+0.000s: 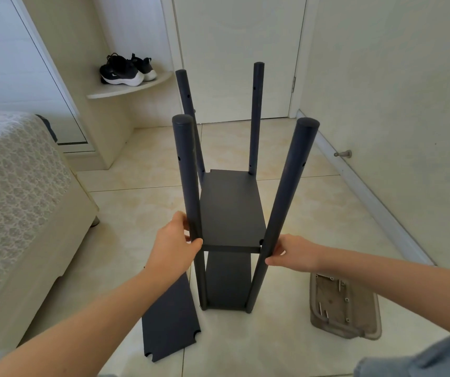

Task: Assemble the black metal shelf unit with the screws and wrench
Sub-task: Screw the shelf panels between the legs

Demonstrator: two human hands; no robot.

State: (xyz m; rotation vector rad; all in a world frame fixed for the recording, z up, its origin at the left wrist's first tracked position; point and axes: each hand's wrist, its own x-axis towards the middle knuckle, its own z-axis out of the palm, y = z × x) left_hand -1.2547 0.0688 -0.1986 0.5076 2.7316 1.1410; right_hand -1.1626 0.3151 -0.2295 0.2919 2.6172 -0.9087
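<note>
On the tiled floor, straight ahead of the person, the black metal shelf unit (232, 210) stands upright on four round posts. The left hand (176, 240) wraps its fingers and thumb round the front left post (188, 172) at the level of the middle shelf. The right hand (291, 253) grips the front right post (291, 186) at about the same height.

The job looks roughly two-thirds done. A bottom shelf (228, 278) and the middle one sit between the posts, while the holes higher up the posts are still bare. A loose shelf panel (169, 317) with notched corners lies flat just left of the unit, probably the top tier. Screws (324, 312) wait in a grey tray (365, 330) to the right; I cannot pick out the wrench.

A bed (14, 186) hems in the left side, and a baseboard (368, 197) with a door stop (343, 154) runs along the right. Floor lies open behind the unit, toward the door (234, 50).
</note>
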